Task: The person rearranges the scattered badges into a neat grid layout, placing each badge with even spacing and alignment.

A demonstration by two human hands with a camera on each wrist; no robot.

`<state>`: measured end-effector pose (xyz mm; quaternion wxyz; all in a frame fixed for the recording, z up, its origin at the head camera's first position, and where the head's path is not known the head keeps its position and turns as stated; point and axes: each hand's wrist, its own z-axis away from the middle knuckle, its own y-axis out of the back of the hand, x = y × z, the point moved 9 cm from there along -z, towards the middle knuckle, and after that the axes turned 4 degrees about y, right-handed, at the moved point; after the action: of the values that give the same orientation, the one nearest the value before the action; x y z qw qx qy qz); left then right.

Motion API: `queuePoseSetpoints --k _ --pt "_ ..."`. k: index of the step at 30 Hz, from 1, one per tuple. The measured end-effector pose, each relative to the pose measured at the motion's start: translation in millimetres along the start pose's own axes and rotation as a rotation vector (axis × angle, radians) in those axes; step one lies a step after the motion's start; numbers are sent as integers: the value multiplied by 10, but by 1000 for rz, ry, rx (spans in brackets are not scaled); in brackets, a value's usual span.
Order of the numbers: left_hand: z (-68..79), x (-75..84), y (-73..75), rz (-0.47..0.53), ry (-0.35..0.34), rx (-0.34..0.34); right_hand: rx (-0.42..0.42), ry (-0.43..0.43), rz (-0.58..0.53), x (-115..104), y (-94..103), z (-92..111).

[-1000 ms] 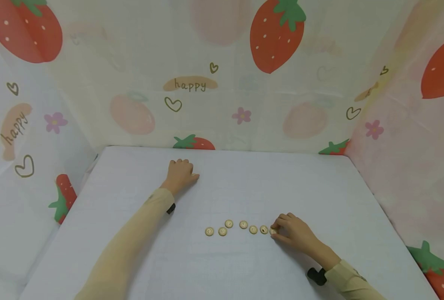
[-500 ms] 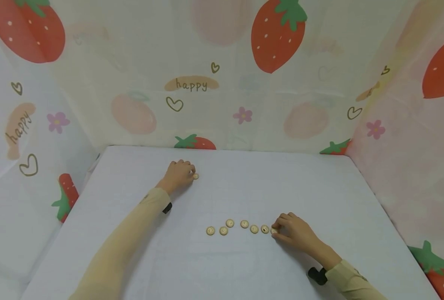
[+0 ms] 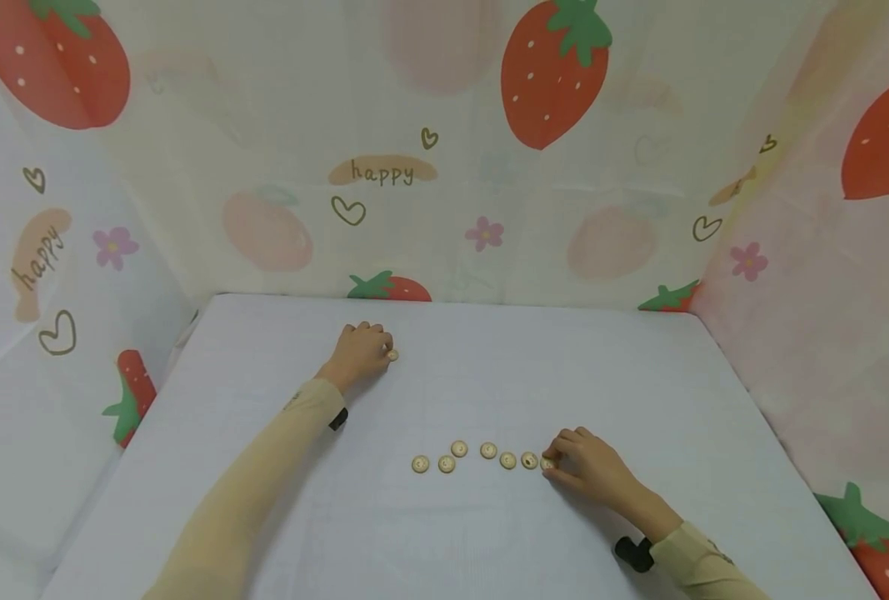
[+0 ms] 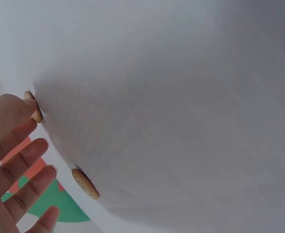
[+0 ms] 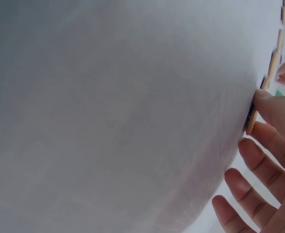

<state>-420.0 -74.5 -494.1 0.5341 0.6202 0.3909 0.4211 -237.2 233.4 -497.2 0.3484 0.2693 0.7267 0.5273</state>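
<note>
At the far left of the table my left hand (image 3: 357,356) pinches a small round wooden disc (image 3: 392,355) between thumb and index finger. In the left wrist view the thumb lies on that disc and the other fingers are spread. A second wooden disc (image 4: 85,184) lies on the cloth near those fingers; my hand seems to hide it in the head view. My right hand (image 3: 590,467) pinches another wooden disc (image 3: 546,462), partly covered by the fingertips, at the right end of an uneven row. Its neighbour (image 3: 529,460) bears a dark mark.
Several more wooden discs lie left of my right hand, among them a middle disc (image 3: 488,450) and the leftmost disc (image 3: 420,464). White cloth covers the table (image 3: 564,367). Strawberry-printed curtains (image 3: 444,242) stand along the back and sides.
My left thumb no longer points out to the right, and a wooden disc now shows at the left fingertips. The right hand and the row have stayed in place.
</note>
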Motion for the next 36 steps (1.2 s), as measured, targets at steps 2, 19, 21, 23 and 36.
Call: queuePoseSetpoints --k 2,19,21,23,36 --pt "5 1 9 -5 -2 4 -6 -6 1 3 -6 0" --pt "146 112 88 -8 -40 26 0 -6 -10 -35 31 -8" --pt "177 128 84 -17 -51 21 -3 -6 -13 -39 28 -6" --pt "203 150 96 -24 -68 17 -5 -5 -12 -39 32 -12" --pt "522 339 209 -42 -202 114 5 -9 -9 -30 20 -5"
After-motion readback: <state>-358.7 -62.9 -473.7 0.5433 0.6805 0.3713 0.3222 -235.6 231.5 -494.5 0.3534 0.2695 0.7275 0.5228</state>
